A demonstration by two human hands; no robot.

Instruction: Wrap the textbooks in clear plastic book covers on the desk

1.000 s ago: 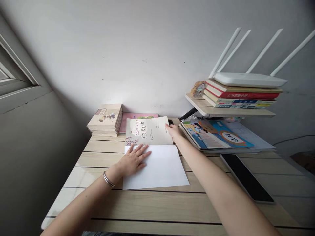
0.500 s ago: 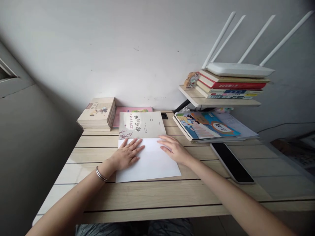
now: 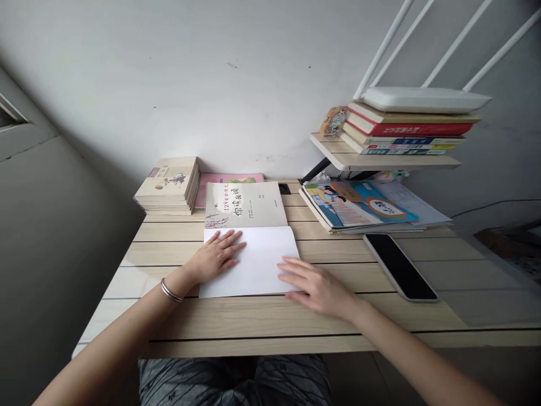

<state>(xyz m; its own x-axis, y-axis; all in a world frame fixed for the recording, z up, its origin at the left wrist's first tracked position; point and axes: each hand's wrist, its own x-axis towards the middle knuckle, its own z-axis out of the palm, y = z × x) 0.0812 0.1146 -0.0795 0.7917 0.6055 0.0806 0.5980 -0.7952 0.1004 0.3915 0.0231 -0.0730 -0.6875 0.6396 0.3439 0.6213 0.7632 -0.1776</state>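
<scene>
A white sheet of paper [image 3: 257, 262] lies over the near part of a grey book [image 3: 266, 206] with Chinese writing and a plum-blossom print on its cover. My left hand [image 3: 217, 256] rests flat on the sheet's left side, fingers spread, a silver bangle on the wrist. Over the sheet's lower right corner is my right hand [image 3: 319, 287], slightly blurred, with its fingers stretched out and a little apart. It hides that corner, and I cannot tell how firmly it touches the paper.
Left of the book stands a stack of small books [image 3: 167, 186], beside a pink book [image 3: 203, 194]. To the right lie a phone [image 3: 400, 266] and a pile of textbooks [image 3: 359, 206]. Above them, a raised shelf [image 3: 380, 163] carries books [image 3: 409, 129] and a white router [image 3: 426, 100].
My right hand has moved down and right, from the sheet's upper right edge to its lower right corner. My left hand stays on the paper. The camera view has tilted down slightly.
</scene>
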